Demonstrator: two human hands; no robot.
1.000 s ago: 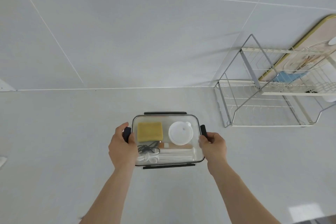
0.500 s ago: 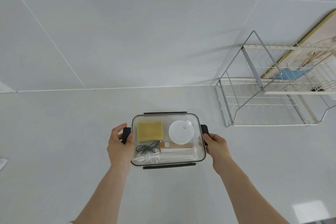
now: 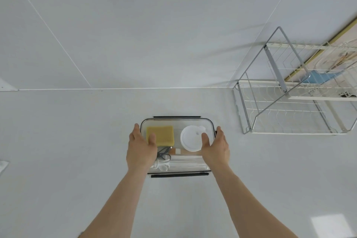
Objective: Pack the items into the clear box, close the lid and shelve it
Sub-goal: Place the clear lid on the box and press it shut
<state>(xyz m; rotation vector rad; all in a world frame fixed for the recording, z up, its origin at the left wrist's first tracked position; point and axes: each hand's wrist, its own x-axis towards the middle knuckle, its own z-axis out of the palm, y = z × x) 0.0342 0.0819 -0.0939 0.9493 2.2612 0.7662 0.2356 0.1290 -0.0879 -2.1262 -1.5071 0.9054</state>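
Note:
The clear box [image 3: 176,121] sits on the white counter with its transparent lid on. Black latches lie along its far edge [image 3: 176,117] and near edge [image 3: 179,175]. Through the lid I see a yellow sponge [image 3: 164,134], a round white disc [image 3: 190,139], a coiled black cable [image 3: 164,154] and long white pieces [image 3: 187,162]. My left hand [image 3: 141,150] clasps the box's left side, thumb resting on the lid over the sponge. My right hand [image 3: 216,149] clasps the right side, thumb on the lid over the disc. The side latches are hidden under my palms.
A two-tier wire rack [image 3: 289,110] stands on the counter to the right of the box. Behind it a board [image 3: 328,48] leans on the wall, with a blue item [image 3: 316,78] on the upper tier. A white scrap [image 3: 2,166] lies at the left edge.
Both hands have shifted from the black side latches up and inward; the thumbs now lie on the lid. The box has stayed in place on the counter.

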